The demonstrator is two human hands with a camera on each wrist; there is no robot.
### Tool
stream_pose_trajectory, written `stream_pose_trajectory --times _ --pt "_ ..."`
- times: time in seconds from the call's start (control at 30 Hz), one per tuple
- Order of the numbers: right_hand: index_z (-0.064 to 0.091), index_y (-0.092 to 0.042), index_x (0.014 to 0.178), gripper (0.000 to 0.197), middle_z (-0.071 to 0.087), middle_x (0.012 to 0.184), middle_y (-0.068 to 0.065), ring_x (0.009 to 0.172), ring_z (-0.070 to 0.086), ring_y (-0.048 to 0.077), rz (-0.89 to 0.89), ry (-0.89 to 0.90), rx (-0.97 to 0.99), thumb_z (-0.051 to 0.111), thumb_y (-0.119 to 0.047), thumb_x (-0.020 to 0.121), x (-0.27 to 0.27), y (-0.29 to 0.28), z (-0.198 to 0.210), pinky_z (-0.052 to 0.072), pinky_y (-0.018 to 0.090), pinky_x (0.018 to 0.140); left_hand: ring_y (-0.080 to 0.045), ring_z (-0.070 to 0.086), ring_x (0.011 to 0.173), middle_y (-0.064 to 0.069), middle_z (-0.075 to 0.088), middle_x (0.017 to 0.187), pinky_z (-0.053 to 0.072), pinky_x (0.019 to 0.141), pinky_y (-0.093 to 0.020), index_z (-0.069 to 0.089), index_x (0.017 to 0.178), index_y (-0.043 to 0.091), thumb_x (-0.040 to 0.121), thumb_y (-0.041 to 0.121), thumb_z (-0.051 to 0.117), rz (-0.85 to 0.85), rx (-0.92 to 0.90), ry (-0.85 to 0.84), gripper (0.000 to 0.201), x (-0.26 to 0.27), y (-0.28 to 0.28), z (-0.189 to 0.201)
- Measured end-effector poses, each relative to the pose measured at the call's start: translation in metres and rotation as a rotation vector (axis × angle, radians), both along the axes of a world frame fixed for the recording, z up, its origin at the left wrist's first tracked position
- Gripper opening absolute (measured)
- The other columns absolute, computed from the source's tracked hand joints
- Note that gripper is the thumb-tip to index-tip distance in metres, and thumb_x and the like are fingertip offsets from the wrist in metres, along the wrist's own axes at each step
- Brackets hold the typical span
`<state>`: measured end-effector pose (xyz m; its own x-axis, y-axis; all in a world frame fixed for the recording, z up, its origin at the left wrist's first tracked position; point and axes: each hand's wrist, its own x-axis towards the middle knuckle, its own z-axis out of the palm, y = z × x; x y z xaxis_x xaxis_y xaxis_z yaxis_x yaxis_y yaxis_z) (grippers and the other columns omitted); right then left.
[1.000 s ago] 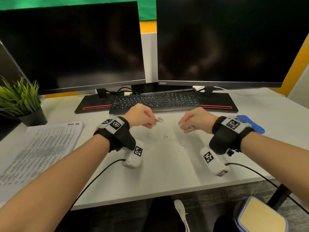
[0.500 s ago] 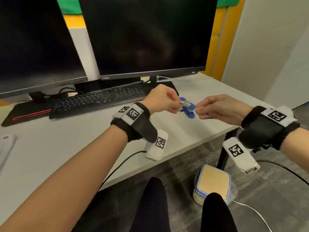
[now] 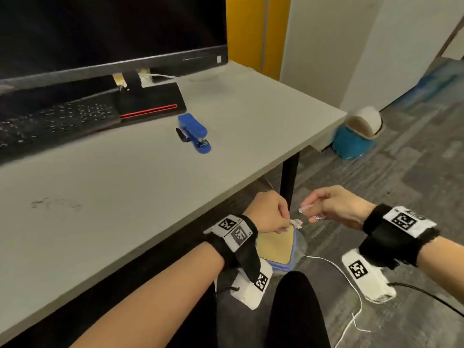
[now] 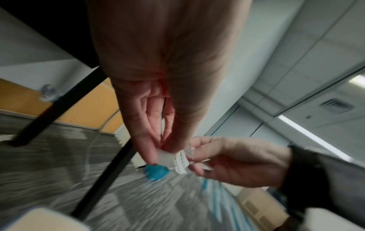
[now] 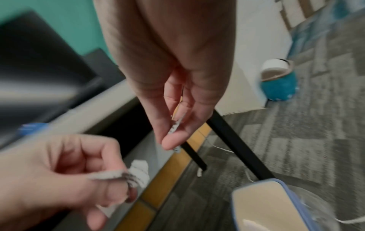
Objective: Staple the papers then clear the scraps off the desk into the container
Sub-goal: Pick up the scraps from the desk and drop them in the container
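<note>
Both hands are off the desk's [image 3: 226,177] front right edge, low above the floor. My left hand [image 3: 288,226] pinches crumpled paper scraps [image 3: 296,223] right over the blue-rimmed container [image 3: 299,247], which stands on the carpet. Close to its right, my right hand [image 3: 310,212] pinches a printed scrap [image 3: 319,217] between thumb and fingers. The left wrist view shows the left fingertips [image 4: 152,156] on white scraps [image 4: 178,161]. In the right wrist view a thin scrap [image 5: 175,125] sits in the right hand [image 5: 171,139], with the container [image 5: 256,182] below. A blue stapler [image 3: 194,133] lies on the desk.
A keyboard [image 3: 50,121] and a monitor [image 3: 113,33] stand at the desk's back. A black desk leg [image 3: 288,182] rises just behind the hands. On the carpet are a round blue bin [image 3: 351,144] with a swing lid and a white cable [image 3: 351,285]. My knee [image 3: 293,310] is below the container.
Both hands left the desk top, moving right and down past its front edge to above the container on the floor, still pinching their scraps. My view swung right and down.
</note>
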<state>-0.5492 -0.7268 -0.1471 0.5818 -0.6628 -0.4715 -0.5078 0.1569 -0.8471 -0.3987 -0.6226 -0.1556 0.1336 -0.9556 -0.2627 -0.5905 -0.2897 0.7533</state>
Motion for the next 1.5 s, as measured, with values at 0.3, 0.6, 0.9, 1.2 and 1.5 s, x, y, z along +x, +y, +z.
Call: stream_pose_trajectory --times 0.3,0.6,0.9,1.2,1.5 --pt "0.062 -0.002 0.063 0.022 0.060 0.036 -0.003 0.033 0.057 0.003 -0.033 0.149 0.037 0.066 0.017 0.074 0.039 -0.086 -0.152 0.049 0.014 0.040 -0.023 0.070 0.067 -0.014 0.069 0.079 0.045 0.038 -0.006 0.072 0.087 -0.003 0.080 -0.004 0.067 0.117 0.271 -0.076 0.009 0.031 -0.097 -0.146" --pt "0.057 -0.019 0.058 0.032 0.052 0.056 -0.006 0.051 0.055 0.014 0.228 0.403 -0.157 0.057 0.005 0.079 0.052 -0.089 -0.296 0.052 0.029 0.058 -0.031 0.065 0.106 -0.014 0.072 0.110 0.052 0.093 -0.035 0.074 0.092 0.003 0.083 0.003 0.062 0.082 0.390 -0.249 0.015 0.031 -0.132 -0.275" --pt "0.060 -0.021 0.073 0.023 0.069 0.093 0.011 0.082 0.056 0.024 0.214 0.461 -0.205 0.050 -0.003 0.083 0.059 -0.066 -0.377 0.034 0.025 0.068 -0.040 0.057 0.112 -0.020 0.062 0.117 0.048 0.090 -0.042 0.065 0.103 0.001 0.090 0.008 0.051 -0.014 0.517 -0.381 0.020 0.022 -0.133 -0.327" --pt "0.065 -0.015 0.116 0.032 0.066 0.119 0.010 0.111 0.060 0.029 0.267 0.527 -0.244 0.053 -0.013 0.086 0.062 -0.065 -0.385 0.049 0.037 0.094 -0.033 0.056 0.120 -0.014 0.062 0.128 0.047 0.102 -0.037 0.064 0.120 0.010 0.090 0.010 0.056 0.004 0.558 -0.290 0.031 0.027 -0.131 -0.347" --pt "0.062 -0.020 0.118 0.035 0.061 0.123 0.010 0.115 0.056 0.029 0.311 0.545 -0.236 0.052 -0.013 0.085 0.061 -0.066 -0.384 0.046 0.035 0.095 -0.032 0.061 0.113 -0.013 0.066 0.121 0.051 0.096 -0.036 0.070 0.112 0.009 0.090 0.013 0.059 -0.026 0.522 -0.343 0.025 0.031 -0.130 -0.345"
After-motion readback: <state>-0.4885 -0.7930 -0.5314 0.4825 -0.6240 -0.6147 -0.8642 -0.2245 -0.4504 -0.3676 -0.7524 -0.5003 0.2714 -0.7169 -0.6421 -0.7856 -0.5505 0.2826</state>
